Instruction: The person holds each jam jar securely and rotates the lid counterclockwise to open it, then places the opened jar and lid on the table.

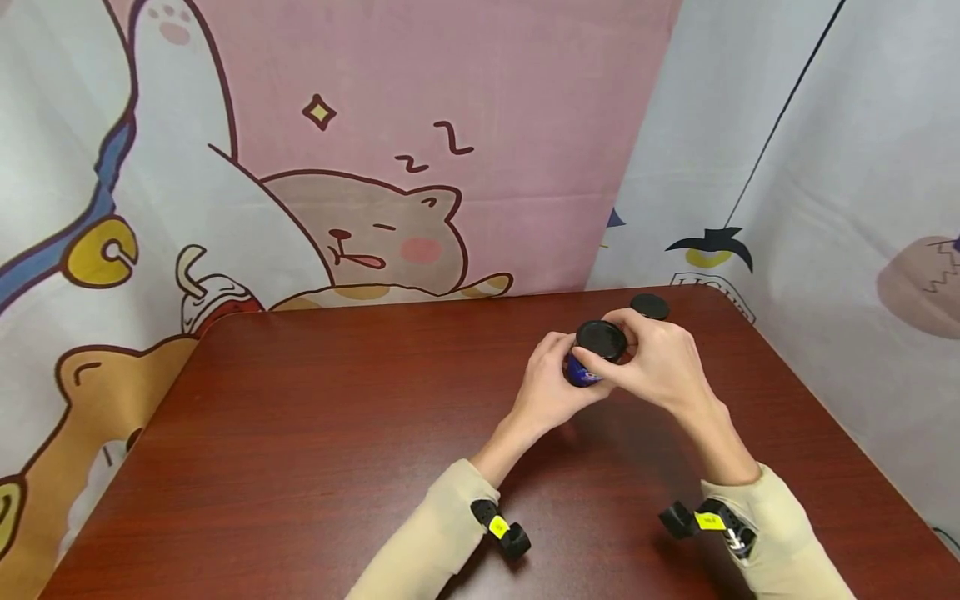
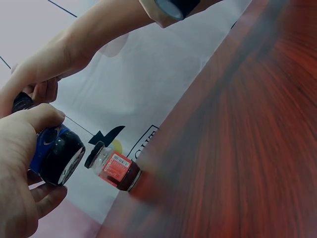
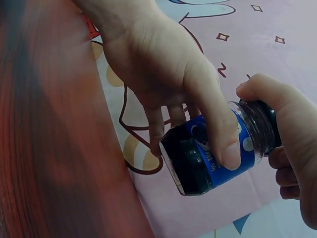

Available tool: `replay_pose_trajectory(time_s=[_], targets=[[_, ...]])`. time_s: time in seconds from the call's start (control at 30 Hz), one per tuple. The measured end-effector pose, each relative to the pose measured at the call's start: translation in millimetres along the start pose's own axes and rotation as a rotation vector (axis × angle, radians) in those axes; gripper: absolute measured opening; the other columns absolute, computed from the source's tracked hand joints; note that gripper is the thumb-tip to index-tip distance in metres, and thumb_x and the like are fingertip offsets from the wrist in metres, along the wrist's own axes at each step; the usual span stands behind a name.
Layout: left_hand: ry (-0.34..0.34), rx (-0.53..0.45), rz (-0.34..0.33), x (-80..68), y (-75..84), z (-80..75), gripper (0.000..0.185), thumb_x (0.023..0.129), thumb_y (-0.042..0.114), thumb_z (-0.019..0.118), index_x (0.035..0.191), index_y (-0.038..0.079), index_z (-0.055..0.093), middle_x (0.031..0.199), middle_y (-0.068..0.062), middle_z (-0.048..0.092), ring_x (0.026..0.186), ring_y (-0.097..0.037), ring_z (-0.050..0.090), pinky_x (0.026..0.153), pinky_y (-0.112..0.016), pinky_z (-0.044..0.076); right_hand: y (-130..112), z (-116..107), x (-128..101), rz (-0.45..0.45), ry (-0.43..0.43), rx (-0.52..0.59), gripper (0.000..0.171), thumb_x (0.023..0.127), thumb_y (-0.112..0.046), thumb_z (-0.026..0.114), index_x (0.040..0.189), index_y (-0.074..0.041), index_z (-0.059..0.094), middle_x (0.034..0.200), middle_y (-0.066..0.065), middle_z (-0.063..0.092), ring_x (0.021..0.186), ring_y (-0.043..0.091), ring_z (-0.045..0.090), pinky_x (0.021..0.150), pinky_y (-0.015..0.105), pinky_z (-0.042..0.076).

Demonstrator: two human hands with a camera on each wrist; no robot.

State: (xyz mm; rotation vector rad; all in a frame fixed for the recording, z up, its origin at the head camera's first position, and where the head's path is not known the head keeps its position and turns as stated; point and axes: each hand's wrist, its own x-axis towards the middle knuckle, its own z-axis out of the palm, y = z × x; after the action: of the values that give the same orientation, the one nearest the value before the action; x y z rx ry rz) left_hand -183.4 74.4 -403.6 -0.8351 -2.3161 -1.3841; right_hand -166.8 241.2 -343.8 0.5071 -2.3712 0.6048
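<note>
Dark jar (image 3: 208, 153) (blue label, black lid (image 1: 601, 339)) in both hands

Place: looks like a small staged recording corner, not a lived-in room.
Walls: cartoon cloth (image 1: 360, 150) hangs all round as a backdrop, pink with a sleeping bear, and a white sheet (image 1: 825, 167) sits to the right.
Furniture: one dark red wooden table (image 1: 300, 433), pushed right up against the cloth.
Gear: cameras strapped on both wrists.
</note>
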Motion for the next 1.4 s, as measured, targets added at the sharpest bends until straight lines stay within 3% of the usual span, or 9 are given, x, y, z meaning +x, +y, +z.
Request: replay_pose_trajectory(time_s=[0.4,0.57,1.4], targets=[[0.056,-0.030,0.024,-4.0,-6.8,-21.7,0.050,0.075,0.025,0.089,0.115,0.004,0.068,0.105,-0.005,0.063,0.094,-0.016,0.061,0.080,-0.025,0.053,-14.2,11.4,10.4,-0.050,-0.012,0.038,0.046,0.070,-0.042,0.084,0.096,-0.008,0.069,0.063,-0.005,0.056,0.053,0.012,0.049,0.051,0.035,0.042],[0.063,-0.036,0.010,-6.3,-9.5,-31.3,0.049,0.074,0.024,0.089,0.115,0.004,0.069,0.104,-0.005,0.062,0.091,-0.016,0.061,0.076,-0.020,0.051,-20.7,16.4,15.0,-0.068,-0.017,0.060,0.048,0.070,-0.044,0.085,0.097,-0.008,0.069,0.062,-0.005,0.058,0.053,0.011,0.049,0.051,0.035,0.042],[0.143,-0.008,-0.028,-18.2,-23.7,-80.4,0.050,0.069,0.022,0.092,0.112,0.005,0.072,0.086,-0.002,0.055,0.075,-0.015,0.058,0.066,-0.023,0.053,-52.9,48.7,33.8,-0.096,-0.073,0.189,0.044,0.075,-0.045,0.084,0.103,-0.014,0.069,0.067,-0.005,0.054,0.061,0.011,0.047,0.056,0.031,0.041]])
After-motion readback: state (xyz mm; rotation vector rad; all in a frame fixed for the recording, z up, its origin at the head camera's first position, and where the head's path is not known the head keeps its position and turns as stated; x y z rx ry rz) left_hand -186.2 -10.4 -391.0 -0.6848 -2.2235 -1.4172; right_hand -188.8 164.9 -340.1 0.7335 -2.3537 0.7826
